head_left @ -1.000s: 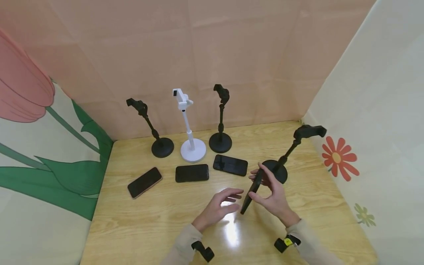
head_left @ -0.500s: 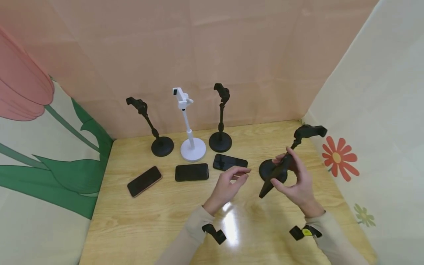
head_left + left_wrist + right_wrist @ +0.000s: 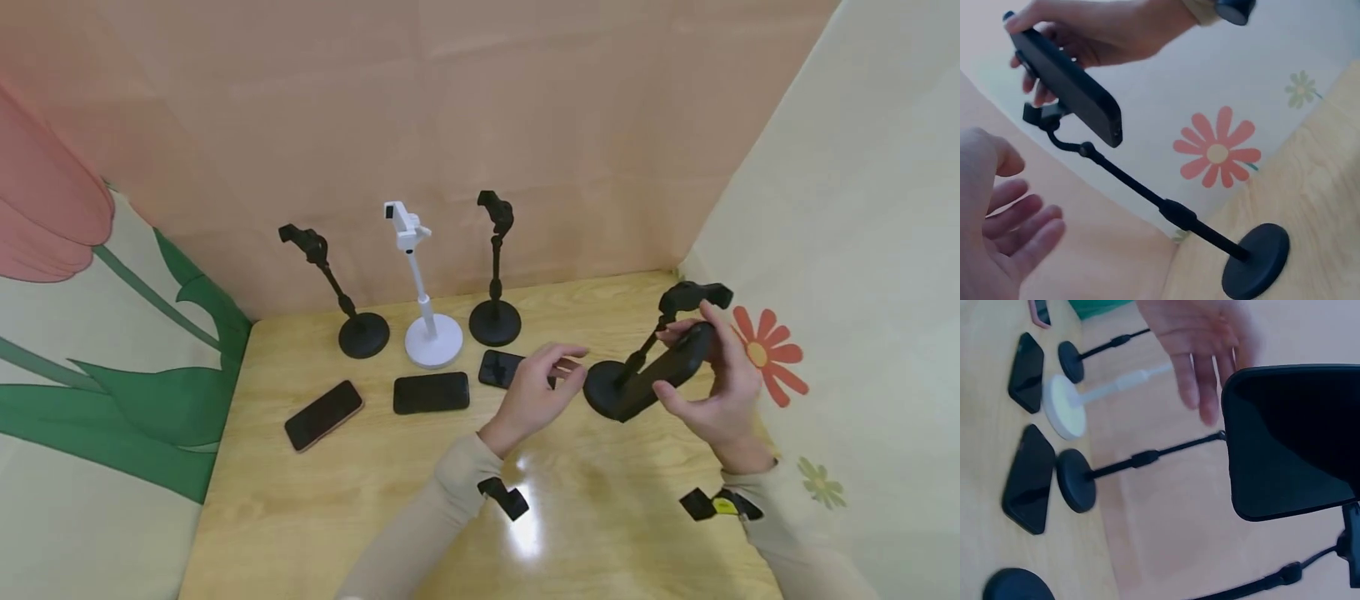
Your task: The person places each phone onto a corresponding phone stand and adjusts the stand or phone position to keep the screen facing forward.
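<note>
My right hand (image 3: 723, 400) grips a black smartphone (image 3: 663, 371) by its edges, thumb on one side and fingers on the other. The phone is raised and tilted just in front of a black phone stand (image 3: 602, 392), close under its clamp (image 3: 692, 296). In the left wrist view the phone (image 3: 1079, 87) overlaps that clamp, and the stand's pole (image 3: 1141, 187) slopes down to a round base. My left hand (image 3: 536, 396) hovers left of the stand with loosely bent fingers and nothing in them. In the right wrist view its fingers (image 3: 1200, 381) appear behind the phone's screen (image 3: 1294, 456).
Farther back stand a black phone stand (image 3: 363, 335), a white one (image 3: 435, 342) and another black one (image 3: 495, 323). Before them lie a pink-edged phone (image 3: 324, 417), a black phone (image 3: 431, 393) and one partly hidden by my left hand (image 3: 498, 368). Cloth walls border the table.
My right hand has carried the phone right and up toward the right stand's clamp, turning it. My left hand has followed to the right and away from me.
</note>
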Motion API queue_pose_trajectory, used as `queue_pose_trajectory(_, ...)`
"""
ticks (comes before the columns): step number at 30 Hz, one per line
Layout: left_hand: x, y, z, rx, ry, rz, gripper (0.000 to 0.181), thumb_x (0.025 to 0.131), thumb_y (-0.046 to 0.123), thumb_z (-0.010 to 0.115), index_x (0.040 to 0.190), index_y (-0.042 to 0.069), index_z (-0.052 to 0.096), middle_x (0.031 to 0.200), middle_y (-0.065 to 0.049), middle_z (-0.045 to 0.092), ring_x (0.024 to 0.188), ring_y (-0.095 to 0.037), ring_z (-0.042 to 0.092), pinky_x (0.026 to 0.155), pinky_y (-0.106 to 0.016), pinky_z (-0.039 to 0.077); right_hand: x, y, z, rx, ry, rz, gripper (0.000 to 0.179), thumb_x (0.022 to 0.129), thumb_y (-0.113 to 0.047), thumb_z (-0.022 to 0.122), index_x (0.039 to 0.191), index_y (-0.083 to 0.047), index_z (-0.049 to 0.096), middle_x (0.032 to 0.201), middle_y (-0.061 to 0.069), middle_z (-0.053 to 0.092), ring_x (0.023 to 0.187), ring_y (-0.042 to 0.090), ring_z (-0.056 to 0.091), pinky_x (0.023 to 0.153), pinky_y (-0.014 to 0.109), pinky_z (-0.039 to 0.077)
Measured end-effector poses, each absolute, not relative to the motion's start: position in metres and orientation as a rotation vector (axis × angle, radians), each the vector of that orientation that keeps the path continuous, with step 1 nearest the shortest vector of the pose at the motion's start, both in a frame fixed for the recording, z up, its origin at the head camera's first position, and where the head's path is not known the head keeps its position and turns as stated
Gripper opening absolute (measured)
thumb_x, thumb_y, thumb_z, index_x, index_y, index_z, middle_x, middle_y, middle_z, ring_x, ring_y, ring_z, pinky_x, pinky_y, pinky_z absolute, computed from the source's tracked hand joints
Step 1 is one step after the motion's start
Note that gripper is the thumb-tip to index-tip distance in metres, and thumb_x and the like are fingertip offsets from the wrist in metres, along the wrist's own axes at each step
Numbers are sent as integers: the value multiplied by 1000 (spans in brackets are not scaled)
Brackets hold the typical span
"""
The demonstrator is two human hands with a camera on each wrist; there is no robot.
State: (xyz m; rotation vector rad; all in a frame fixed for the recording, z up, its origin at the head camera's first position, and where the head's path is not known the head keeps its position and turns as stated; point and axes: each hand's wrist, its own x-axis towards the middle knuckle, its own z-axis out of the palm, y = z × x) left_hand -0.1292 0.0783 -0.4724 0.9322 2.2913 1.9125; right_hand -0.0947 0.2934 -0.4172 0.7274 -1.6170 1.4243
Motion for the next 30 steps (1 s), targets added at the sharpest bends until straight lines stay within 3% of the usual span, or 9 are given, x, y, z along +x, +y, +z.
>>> queue_pose_trajectory(9,-140,111,-441,1107,2349,2021,33,101,11,66,133,1,61,126,-15,66,111,-25,69,97,-19,54,-107,310,-399,635,-1554,1464,90,70,-18,94,133,25,47,105,31,70,92,20,75,86,21,59)
queue_pose_trajectory(17,-158,144,-410,1123,2479,1856,39,101,17,68,136,3,60,132,-11,64,116,-9,66,96,-9,49,-119,328,-385,595,-1619,1425,87,69,-11,94,135,22,48,107,30,70,94,19,76,87,20,58)
queue_pose_trajectory(23,-167,161,-406,1134,2488,1844,41,98,18,72,135,3,61,131,-11,65,113,-11,68,95,-7,48,-128,337,-384,579,-1638,1476,83,69,-2,91,137,19,49,110,28,70,95,20,75,89,22,58)
queue_pose_trajectory(30,-170,173,-405,1169,2544,1792,41,97,19,74,133,3,62,126,-9,67,108,-11,70,93,-5,47,-131,344,-383,527,-1709,1417,80,72,-4,87,140,16,50,111,26,71,97,17,75,89,20,57)
